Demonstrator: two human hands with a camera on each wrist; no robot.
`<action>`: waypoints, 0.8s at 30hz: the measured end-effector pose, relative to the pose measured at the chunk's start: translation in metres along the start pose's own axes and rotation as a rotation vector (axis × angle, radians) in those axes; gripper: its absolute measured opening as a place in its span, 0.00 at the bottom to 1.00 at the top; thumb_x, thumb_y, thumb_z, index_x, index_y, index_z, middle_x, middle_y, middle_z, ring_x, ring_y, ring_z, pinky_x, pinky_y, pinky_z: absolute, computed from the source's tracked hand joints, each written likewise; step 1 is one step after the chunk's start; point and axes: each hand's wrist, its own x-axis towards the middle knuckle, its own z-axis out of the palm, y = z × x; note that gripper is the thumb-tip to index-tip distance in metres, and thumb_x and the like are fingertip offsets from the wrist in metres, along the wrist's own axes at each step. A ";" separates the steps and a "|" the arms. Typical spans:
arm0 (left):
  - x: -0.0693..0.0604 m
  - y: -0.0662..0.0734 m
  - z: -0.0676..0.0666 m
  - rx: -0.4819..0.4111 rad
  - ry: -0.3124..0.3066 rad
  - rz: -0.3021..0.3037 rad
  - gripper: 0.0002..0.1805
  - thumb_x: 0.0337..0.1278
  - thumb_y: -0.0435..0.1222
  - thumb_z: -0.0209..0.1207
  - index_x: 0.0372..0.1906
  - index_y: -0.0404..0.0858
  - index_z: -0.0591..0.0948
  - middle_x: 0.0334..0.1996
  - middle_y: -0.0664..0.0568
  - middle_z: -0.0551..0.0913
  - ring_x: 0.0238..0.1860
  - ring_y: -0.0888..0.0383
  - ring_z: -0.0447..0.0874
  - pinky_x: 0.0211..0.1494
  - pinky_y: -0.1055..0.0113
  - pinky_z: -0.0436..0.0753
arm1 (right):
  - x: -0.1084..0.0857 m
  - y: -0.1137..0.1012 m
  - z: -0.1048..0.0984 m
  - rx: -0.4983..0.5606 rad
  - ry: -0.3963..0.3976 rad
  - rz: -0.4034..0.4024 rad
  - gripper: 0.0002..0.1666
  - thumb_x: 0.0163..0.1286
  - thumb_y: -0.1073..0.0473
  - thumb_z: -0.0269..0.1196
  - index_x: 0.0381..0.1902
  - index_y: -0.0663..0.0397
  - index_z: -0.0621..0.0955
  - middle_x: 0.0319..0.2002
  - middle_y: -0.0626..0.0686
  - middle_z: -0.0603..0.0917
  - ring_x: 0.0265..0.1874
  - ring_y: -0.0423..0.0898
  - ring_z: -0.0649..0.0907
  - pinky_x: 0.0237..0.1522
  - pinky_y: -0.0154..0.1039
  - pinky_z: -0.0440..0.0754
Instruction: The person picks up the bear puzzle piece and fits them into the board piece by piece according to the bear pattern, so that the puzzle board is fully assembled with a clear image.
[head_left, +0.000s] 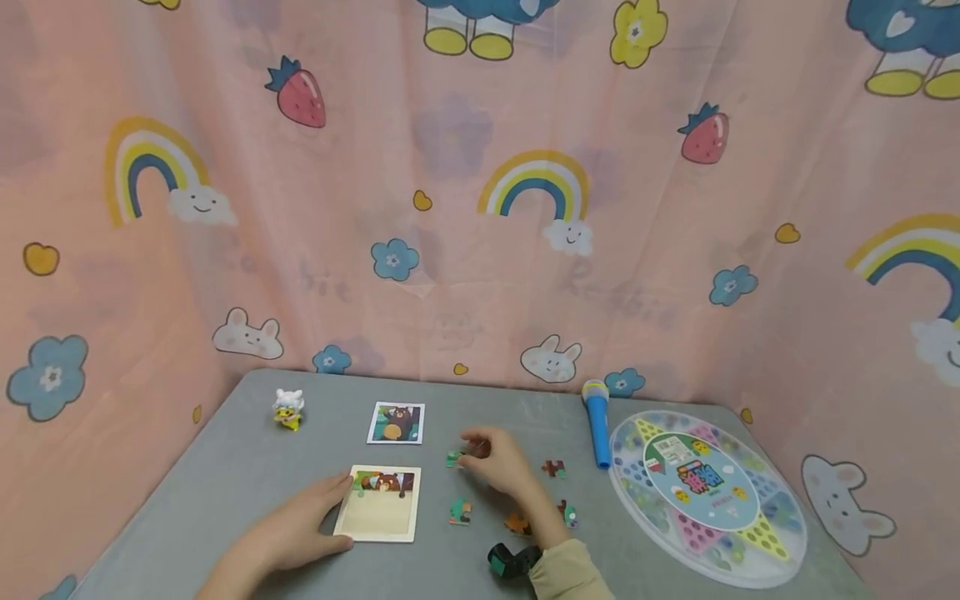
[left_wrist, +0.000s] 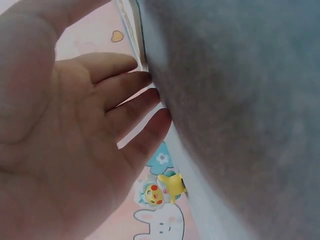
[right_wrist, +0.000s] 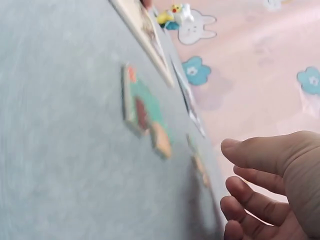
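Observation:
My left hand (head_left: 300,529) rests at the left side of a shallow puzzle tray (head_left: 378,521), its fingers fairly straight and touching the frame. Assembled pieces with a bear's face (head_left: 386,482) fill the tray's upper part; bare board shows below. My right hand (head_left: 497,467) hovers above the table to the right, over a small green puzzle piece (head_left: 453,458) that it partly hides. In the right wrist view its fingers are loosely bent, with nothing visible between them. Another green puzzle piece (right_wrist: 145,107) lies nearer on the table.
A bear picture card (head_left: 396,423) lies behind the tray. More loose pieces, such as a brown one (head_left: 553,468), lie around the right forearm. Further right are a blue toy microphone (head_left: 598,425) and a round game board (head_left: 705,492). A small figurine (head_left: 288,409) stands at back left.

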 end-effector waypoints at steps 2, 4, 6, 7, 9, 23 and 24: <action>0.000 -0.001 -0.001 0.001 -0.007 0.015 0.50 0.57 0.48 0.77 0.76 0.26 0.70 0.77 0.30 0.67 0.78 0.29 0.63 0.78 0.32 0.63 | 0.000 0.005 0.000 -0.017 0.007 -0.002 0.22 0.67 0.64 0.74 0.57 0.67 0.86 0.45 0.56 0.88 0.39 0.46 0.81 0.40 0.38 0.81; 0.000 -0.002 -0.002 0.003 -0.021 0.028 0.49 0.58 0.48 0.76 0.76 0.27 0.70 0.77 0.31 0.67 0.78 0.28 0.62 0.77 0.31 0.62 | 0.000 0.007 0.001 -0.045 0.011 -0.001 0.22 0.66 0.63 0.75 0.57 0.66 0.86 0.45 0.56 0.88 0.40 0.46 0.82 0.42 0.39 0.82; 0.001 -0.002 -0.002 0.005 -0.038 0.023 0.48 0.58 0.48 0.76 0.77 0.28 0.70 0.78 0.32 0.67 0.78 0.29 0.61 0.77 0.31 0.62 | 0.000 0.009 0.003 -0.077 0.011 -0.004 0.23 0.66 0.62 0.76 0.56 0.66 0.86 0.46 0.56 0.88 0.41 0.47 0.82 0.45 0.41 0.83; 0.001 -0.002 -0.002 0.005 -0.047 0.011 0.48 0.58 0.49 0.76 0.77 0.28 0.70 0.78 0.32 0.67 0.79 0.29 0.61 0.77 0.31 0.62 | 0.000 0.009 0.004 -0.094 0.010 -0.005 0.23 0.66 0.61 0.76 0.56 0.65 0.86 0.46 0.55 0.87 0.42 0.47 0.82 0.46 0.43 0.83; 0.003 -0.001 -0.001 0.013 -0.062 -0.014 0.48 0.58 0.49 0.76 0.76 0.28 0.71 0.79 0.34 0.67 0.79 0.30 0.61 0.77 0.31 0.62 | -0.001 0.009 0.005 -0.116 0.006 -0.003 0.23 0.65 0.60 0.77 0.55 0.65 0.86 0.46 0.55 0.87 0.43 0.48 0.82 0.47 0.44 0.83; 0.011 0.012 -0.008 0.079 -0.131 -0.105 0.46 0.57 0.47 0.77 0.74 0.28 0.73 0.77 0.35 0.70 0.78 0.28 0.61 0.77 0.31 0.62 | -0.003 0.007 0.010 -0.149 -0.002 -0.002 0.16 0.67 0.58 0.76 0.49 0.60 0.89 0.47 0.54 0.83 0.43 0.49 0.79 0.45 0.44 0.81; 0.011 0.013 -0.008 0.082 -0.136 -0.108 0.46 0.56 0.47 0.77 0.74 0.28 0.74 0.77 0.34 0.70 0.78 0.28 0.61 0.77 0.30 0.62 | -0.003 0.006 0.010 -0.152 0.000 -0.002 0.15 0.67 0.59 0.76 0.49 0.59 0.89 0.47 0.54 0.83 0.43 0.48 0.79 0.45 0.43 0.81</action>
